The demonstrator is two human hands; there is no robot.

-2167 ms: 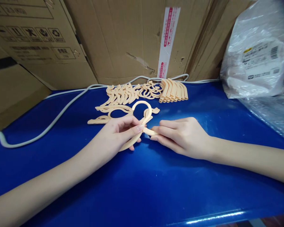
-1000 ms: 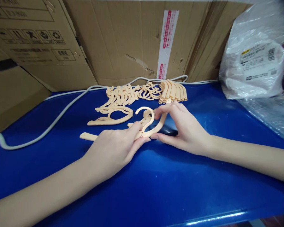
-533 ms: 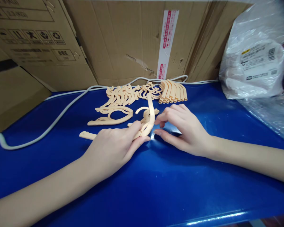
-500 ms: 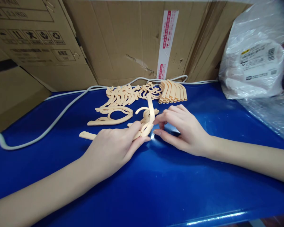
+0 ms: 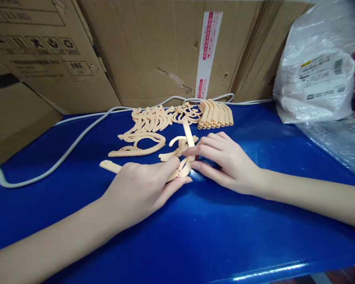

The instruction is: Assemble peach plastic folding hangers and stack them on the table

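My left hand (image 5: 142, 187) lies palm down on the blue table (image 5: 195, 236), fingers closed over a peach plastic hanger piece (image 5: 188, 138) whose arm end sticks out to the left of the hand. My right hand (image 5: 221, 159) pinches the same piece from the right, where one arm stands folded upward. Just behind lie two loose flat hanger pieces (image 5: 139, 144). Further back a row of several more peach hanger pieces (image 5: 183, 114) is laid out, with a tight stack at its right end.
Cardboard boxes (image 5: 154, 47) wall the back and left of the table. A white cable (image 5: 77, 134) runs along the rear edge. A plastic bag (image 5: 316, 75) with labelled goods sits at the right, with more clear film below it.
The hanger piece went from a loop lifted between both hands to lying under my left hand with one arm folded upright. My right hand closed in on it.
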